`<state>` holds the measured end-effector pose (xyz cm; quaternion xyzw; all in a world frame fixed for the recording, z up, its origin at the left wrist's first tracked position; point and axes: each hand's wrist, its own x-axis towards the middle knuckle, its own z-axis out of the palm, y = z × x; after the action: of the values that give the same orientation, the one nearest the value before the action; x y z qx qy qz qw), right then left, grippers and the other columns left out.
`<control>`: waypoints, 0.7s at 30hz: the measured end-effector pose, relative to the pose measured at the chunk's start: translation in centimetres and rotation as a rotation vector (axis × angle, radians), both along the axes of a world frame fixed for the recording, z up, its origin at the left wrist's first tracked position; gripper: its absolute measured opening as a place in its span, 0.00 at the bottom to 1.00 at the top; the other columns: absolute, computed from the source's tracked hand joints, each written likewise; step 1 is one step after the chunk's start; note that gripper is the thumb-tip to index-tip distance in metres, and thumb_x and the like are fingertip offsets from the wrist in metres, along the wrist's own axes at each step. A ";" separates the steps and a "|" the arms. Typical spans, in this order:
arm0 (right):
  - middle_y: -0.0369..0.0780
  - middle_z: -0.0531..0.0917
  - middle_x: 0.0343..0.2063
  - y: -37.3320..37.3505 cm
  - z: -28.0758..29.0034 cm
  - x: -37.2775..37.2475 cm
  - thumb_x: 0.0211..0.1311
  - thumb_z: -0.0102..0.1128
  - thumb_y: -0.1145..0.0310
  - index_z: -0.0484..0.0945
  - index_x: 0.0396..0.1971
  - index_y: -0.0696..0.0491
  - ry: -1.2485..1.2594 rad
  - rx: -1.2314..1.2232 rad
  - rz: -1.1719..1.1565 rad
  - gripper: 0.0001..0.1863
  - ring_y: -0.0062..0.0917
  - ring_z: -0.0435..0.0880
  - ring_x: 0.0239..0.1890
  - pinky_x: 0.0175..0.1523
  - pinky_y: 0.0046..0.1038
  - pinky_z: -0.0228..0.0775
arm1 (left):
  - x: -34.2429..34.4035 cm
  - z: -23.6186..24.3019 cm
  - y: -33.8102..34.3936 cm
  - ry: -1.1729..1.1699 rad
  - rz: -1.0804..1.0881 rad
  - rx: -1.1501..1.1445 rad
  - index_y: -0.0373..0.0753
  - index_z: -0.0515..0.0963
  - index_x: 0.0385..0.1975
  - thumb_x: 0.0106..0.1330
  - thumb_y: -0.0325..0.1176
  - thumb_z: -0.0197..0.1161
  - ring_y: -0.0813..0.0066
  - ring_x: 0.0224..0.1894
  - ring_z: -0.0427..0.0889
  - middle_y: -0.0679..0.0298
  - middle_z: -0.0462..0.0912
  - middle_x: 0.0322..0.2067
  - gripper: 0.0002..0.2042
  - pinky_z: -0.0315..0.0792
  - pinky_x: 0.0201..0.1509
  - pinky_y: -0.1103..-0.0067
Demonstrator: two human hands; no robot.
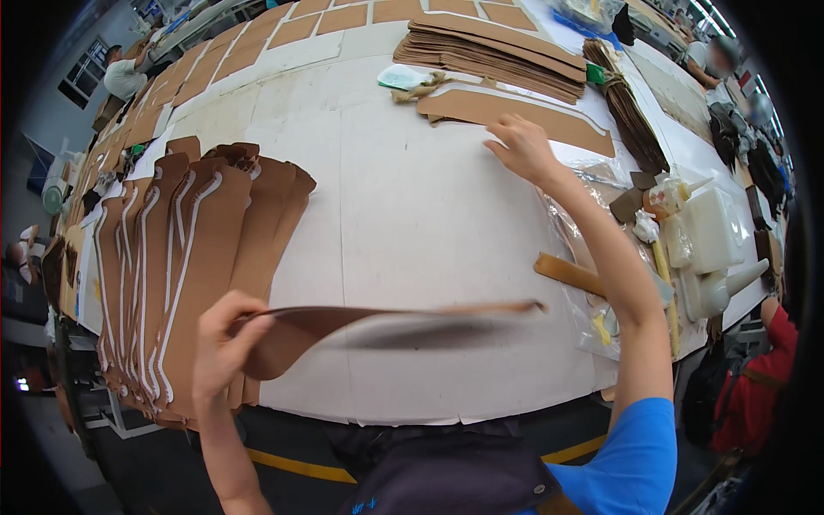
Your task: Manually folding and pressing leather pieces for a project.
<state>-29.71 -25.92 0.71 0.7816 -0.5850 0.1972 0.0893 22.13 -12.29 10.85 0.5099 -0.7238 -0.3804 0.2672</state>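
My left hand (230,339) pinches one end of a curved brown leather-like panel (296,339), which I see nearly edge-on above the table. Its far part stretches right and is slightly blurred. At the upper right, my right hand (524,150) is empty, its fingers bent and apart. Just beyond those fingers lies a long brown panel with a white edge strip (558,124); whether they touch it I cannot tell. Overlapping brown panels with white edge strips (202,245) fan out on the left, beside my left hand.
Behind the long panel rises a stack of brown panels (489,56); a tied bundle (631,112) stands to its right. A white plastic container (714,227), a bottle (669,197), and a brown strip (568,275) lie at right. A person in red (768,369) is at lower right.
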 end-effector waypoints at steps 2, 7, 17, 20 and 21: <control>0.44 0.85 0.41 -4.0 -1.4 1.2 0.64 0.68 0.64 0.86 0.37 0.57 0.058 -0.038 -0.036 0.11 0.42 0.85 0.47 0.51 0.42 0.79 | 4.5 0.0 0.9 0.068 0.244 0.002 0.34 0.83 0.41 0.72 0.28 0.70 0.85 0.36 0.77 0.72 0.80 0.34 0.05 0.70 0.40 0.84; 0.47 0.86 0.40 -9.5 -3.7 3.2 0.61 0.66 0.67 0.85 0.36 0.57 0.413 -0.076 -0.112 0.09 0.42 0.87 0.46 0.49 0.43 0.82 | 14.9 -2.4 4.8 0.179 0.581 -0.110 0.35 0.82 0.45 0.77 0.30 0.67 0.86 0.37 0.78 0.72 0.82 0.37 0.06 0.71 0.45 0.86; 0.45 0.90 0.33 -2.2 9.9 -7.7 0.69 0.66 0.67 0.87 0.43 0.59 -0.605 -0.508 -0.273 0.11 0.33 0.89 0.36 0.46 0.34 0.79 | 9.4 -1.4 3.8 -1.084 0.535 -0.787 0.32 0.77 0.62 0.71 0.28 0.67 0.51 0.61 0.82 0.49 0.84 0.56 0.21 0.74 0.64 0.66; 0.45 0.90 0.34 4.4 14.6 2.1 0.68 0.65 0.74 0.86 0.43 0.57 -0.515 -0.507 -0.021 0.07 0.33 0.89 0.36 0.42 0.32 0.78 | 2.6 -1.0 3.7 -0.277 0.436 -0.305 0.32 0.78 0.63 0.74 0.35 0.68 0.54 0.64 0.80 0.50 0.82 0.60 0.22 0.74 0.67 0.65; 0.45 0.89 0.35 7.1 15.3 4.8 0.63 0.65 0.79 0.86 0.43 0.55 -0.364 -0.522 0.084 0.10 0.37 0.89 0.36 0.41 0.33 0.77 | 0.4 -1.4 3.2 0.023 0.330 -0.119 0.33 0.77 0.64 0.76 0.42 0.67 0.54 0.64 0.81 0.50 0.82 0.60 0.24 0.75 0.67 0.64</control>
<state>-24.89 -18.85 15.97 0.7076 -0.4883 0.4808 0.1723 22.54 -9.07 9.49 0.6005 -0.6485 -0.2938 0.3640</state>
